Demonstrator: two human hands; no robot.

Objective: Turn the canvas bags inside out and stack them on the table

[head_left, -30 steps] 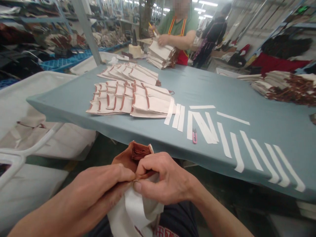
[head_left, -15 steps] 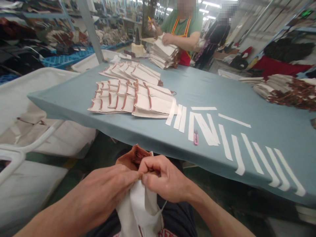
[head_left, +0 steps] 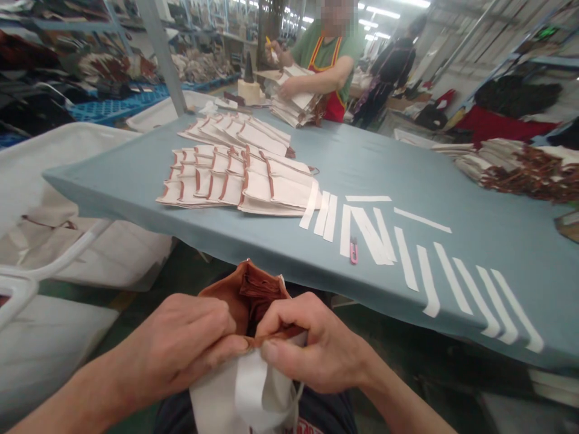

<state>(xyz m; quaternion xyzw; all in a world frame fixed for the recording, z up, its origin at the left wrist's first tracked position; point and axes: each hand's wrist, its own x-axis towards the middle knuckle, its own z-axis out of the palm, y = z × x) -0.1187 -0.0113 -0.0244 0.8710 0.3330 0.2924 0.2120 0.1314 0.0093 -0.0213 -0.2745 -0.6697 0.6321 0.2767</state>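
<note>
Over my lap I hold a cream fabric bag (head_left: 212,392) with a brown lining (head_left: 226,289); its mouth gapes toward the table. My left hand (head_left: 194,337) pinches the near rim, thumb outside and fingers curled within. Close by on the right, my right hand (head_left: 312,343) is closed on the same rim. A white strip (head_left: 251,386) hangs in a loop down the outside of the bag, just below my right thumb. What fastens its upper end is hidden by my fingers.
The blue-green table (head_left: 371,157) carries overlapping cream bags (head_left: 280,181), several white strips (head_left: 407,259) and pink thread snips (head_left: 353,250). Across it, a person in a green shirt (head_left: 312,54) handles a bag stack (head_left: 294,99). White bins (head_left: 108,253) stand at left.
My hands have moved apart along the rim, and the bag's mouth has opened wider, showing more brown lining. Across the table, the person's arm has shifted over the stack.
</note>
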